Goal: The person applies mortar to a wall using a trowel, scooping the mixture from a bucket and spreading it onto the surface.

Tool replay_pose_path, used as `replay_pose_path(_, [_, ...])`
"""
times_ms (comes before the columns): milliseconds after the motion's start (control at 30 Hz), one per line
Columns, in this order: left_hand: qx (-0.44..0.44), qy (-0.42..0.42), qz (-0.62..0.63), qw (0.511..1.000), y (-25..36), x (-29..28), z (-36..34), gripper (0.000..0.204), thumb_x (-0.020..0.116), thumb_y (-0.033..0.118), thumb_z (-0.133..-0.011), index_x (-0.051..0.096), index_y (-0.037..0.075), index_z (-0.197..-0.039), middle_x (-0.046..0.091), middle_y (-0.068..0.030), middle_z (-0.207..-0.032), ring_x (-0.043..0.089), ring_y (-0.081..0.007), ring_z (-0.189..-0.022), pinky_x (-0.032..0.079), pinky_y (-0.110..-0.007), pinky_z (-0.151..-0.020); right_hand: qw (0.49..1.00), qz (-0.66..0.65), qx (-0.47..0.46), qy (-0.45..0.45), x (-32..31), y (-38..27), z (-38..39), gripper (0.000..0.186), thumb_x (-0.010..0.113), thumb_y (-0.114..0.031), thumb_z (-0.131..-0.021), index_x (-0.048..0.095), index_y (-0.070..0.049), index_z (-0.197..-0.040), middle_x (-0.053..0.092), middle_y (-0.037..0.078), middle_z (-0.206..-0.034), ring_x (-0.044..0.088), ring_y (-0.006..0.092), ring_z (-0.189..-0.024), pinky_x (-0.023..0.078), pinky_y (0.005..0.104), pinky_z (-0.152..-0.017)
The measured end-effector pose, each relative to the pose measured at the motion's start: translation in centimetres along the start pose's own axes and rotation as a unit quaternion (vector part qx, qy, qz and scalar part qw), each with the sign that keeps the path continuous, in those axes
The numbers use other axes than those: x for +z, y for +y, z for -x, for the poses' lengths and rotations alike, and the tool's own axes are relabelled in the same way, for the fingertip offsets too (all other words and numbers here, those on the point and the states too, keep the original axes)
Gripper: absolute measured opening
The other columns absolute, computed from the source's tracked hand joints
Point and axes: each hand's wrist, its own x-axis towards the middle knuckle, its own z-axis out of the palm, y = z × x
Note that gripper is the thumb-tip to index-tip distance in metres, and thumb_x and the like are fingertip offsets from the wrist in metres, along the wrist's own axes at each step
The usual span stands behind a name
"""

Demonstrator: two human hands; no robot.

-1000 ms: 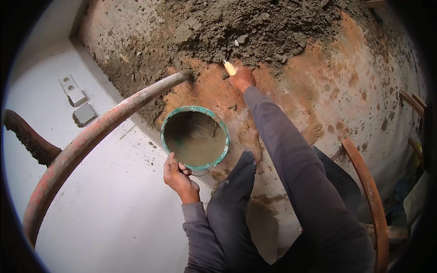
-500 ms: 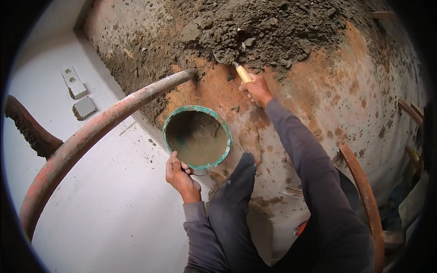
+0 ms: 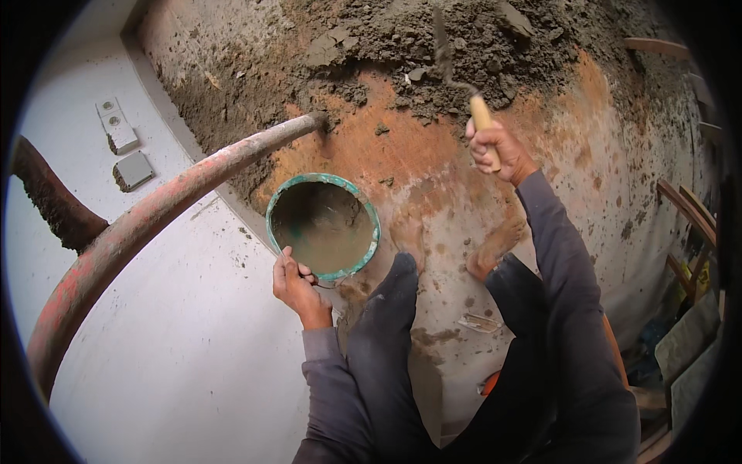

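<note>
My left hand (image 3: 296,284) is closed at the near rim of a round green bucket (image 3: 371,255), gripping its thin wire handle. Murky brown water (image 3: 328,240) stands inside, with wet mortar clinging to the inner wall. To the right, my right hand (image 3: 501,149) wraps round the pale wooden handle of a trowel (image 3: 481,116). The trowel's blade is blurred and points away from me, over a mound of crumbly grey-brown mortar (image 3: 495,62). Whether the blade touches the mortar I cannot tell.
A mortar-stained curved pipe (image 3: 174,182) crosses left of the bucket. Beyond it, a white wall (image 3: 201,340) carries socket boxes (image 3: 117,125). My bare feet (image 3: 495,243) stand on the stained floor. Strips of wood (image 3: 688,213) lie at the right.
My right hand has moved right and lifted the trowel off the mortar's near edge. My left hand stays at the bucket. The whole view has shifted slightly, and my right foot now shows.
</note>
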Motion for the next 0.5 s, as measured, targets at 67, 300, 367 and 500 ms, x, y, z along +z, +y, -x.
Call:
replay_pose_path(67, [0.002, 0.015, 0.006, 1.000, -0.1, 0.0, 0.0, 0.028, 0.045, 0.010, -0.097, 0.059, -0.006, -0.116, 0.044, 0.0034, -0.063, 0.036, -0.0041, -0.050, 0.028, -0.020, -0.043, 0.968, 0.206, 0.077, 0.122, 2.8, 2.9, 0.4, 0.033, 0.063, -0.002, -0.076, 0.051, 0.002, -0.107, 0.051, 0.001, -0.065, 0.047, 0.0063, -0.044, 0.044, 0.0205, -0.034])
replay_pose_path(300, [-0.022, 0.038, 0.026, 0.999, -0.4, -0.5, 0.7, 0.029, 0.043, 0.011, -0.098, 0.057, -0.005, -0.118, 0.042, 0.0028, -0.062, 0.036, -0.0056, -0.051, 0.029, -0.022, -0.045, 0.797, 0.598, 0.075, 0.044, 3.3, 17.4, -6.1, 0.033, 0.071, -0.013, -0.071, 0.068, 0.003, -0.100, 0.067, 0.015, -0.077, 0.062, 0.0238, -0.051, 0.049, 0.0406, -0.047])
replay_pose_path(367, [-0.023, 0.039, 0.033, 0.998, -0.3, -1.0, 0.7, 0.030, 0.043, 0.011, -0.098, 0.056, -0.005, -0.119, 0.042, 0.0026, -0.061, 0.036, -0.0063, -0.051, 0.030, -0.022, -0.046, 0.799, 0.587, 0.097, 0.087, 5.8, 16.9, -8.2, 0.031, 0.071, -0.014, -0.071, 0.069, 0.004, -0.096, 0.068, 0.014, -0.079, 0.063, 0.0258, -0.054, 0.051, 0.0415, -0.051])
replay_pose_path(500, [-0.032, 0.028, 0.031, 0.999, -0.6, -1.0, 0.8, 0.029, 0.043, 0.010, -0.098, 0.055, -0.005, -0.120, 0.042, 0.0025, -0.061, 0.036, -0.0070, -0.051, 0.031, -0.023, -0.047, 0.847, 0.502, 0.151, 0.087, 5.3, 12.4, -9.2, 0.037, 0.071, -0.012, -0.072, 0.067, 0.003, -0.107, 0.067, 0.012, -0.077, 0.061, 0.0211, -0.050, 0.049, 0.0365, -0.045])
